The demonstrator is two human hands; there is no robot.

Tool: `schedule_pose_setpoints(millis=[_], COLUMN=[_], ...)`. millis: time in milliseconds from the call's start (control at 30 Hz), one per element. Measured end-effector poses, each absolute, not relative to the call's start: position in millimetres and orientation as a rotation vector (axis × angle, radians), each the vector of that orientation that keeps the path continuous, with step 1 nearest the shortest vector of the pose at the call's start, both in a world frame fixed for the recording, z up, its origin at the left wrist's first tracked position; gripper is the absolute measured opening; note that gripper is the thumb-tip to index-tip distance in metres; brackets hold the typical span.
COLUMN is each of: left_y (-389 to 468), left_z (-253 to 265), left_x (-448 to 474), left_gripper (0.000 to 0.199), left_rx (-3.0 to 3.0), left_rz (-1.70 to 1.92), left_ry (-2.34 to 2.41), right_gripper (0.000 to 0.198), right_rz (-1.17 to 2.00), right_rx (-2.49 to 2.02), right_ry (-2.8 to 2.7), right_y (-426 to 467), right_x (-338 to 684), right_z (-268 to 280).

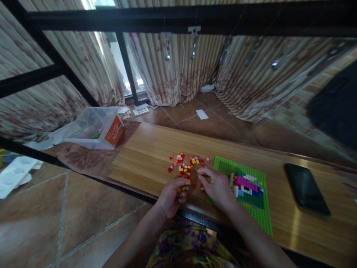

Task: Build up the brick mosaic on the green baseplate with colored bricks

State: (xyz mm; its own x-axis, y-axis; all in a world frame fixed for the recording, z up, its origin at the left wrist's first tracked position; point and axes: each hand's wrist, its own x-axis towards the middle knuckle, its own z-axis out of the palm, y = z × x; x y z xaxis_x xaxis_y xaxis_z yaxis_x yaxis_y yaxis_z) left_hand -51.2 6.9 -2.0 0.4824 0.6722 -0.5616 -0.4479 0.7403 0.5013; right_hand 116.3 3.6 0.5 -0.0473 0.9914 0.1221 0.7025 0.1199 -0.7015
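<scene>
My left hand (170, 198) is curled, palm up, at the near edge of the wooden board, around several small yellow-orange toy bricks (183, 188). Just right of it, my right hand (216, 186) has its thumb and forefinger pinched together over the board; whatever is between them is too small to make out. Beyond both hands lies a loose scatter of tiny red, yellow, orange and pink bricks (184, 169). To the right is a green studded baseplate (263, 219), partly behind my right hand and forearm. A multicoloured brick pattern (247, 187) is built up on it.
A dark phone (306, 189) lies on the wooden board (145, 149) at the right. Left of the board stands a clear plastic bin (92, 111) with an orange label and some green pieces inside. A black metal bar (167, 20) crosses above, with curtains (178, 74) behind.
</scene>
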Motion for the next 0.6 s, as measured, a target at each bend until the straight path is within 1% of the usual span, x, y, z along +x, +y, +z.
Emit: schedule_pose_setpoints(millis=[100,167,300,400,600], left_y=[10.6,12.2,12.3,10.8,9.9], left_z=[-2.5,-2.6,-1.9,-1.1,-2.2], left_x=[-55.0,-57.6,-62.0,-64.6,-66.2], left_gripper=[0.011,0.009,0.011,0.016,0.018], left_rx=[0.274,0.256,0.205,0.175,0.113], left_rz=[0.734,0.759,0.768,0.763,0.743], left_ry=[0.788,0.778,0.744,0.747,0.688], right_gripper=[0.017,0.018,0.019,0.018,0.014], right_rz=[0.492,0.374,0.184,0.157,0.159], right_rx=[-1.728,-1.797,-1.915,-1.927,-1.890], right_ry=[-1.949,-1.943,-1.947,-1.993,-1.995], right_y=[17.7,27.2,45.8,55.1,51.8], right_x=[121.4,121.3,117.4,115.4,117.0], right_z=[-2.3,-2.6,-5.8,-12.4,-16.9])
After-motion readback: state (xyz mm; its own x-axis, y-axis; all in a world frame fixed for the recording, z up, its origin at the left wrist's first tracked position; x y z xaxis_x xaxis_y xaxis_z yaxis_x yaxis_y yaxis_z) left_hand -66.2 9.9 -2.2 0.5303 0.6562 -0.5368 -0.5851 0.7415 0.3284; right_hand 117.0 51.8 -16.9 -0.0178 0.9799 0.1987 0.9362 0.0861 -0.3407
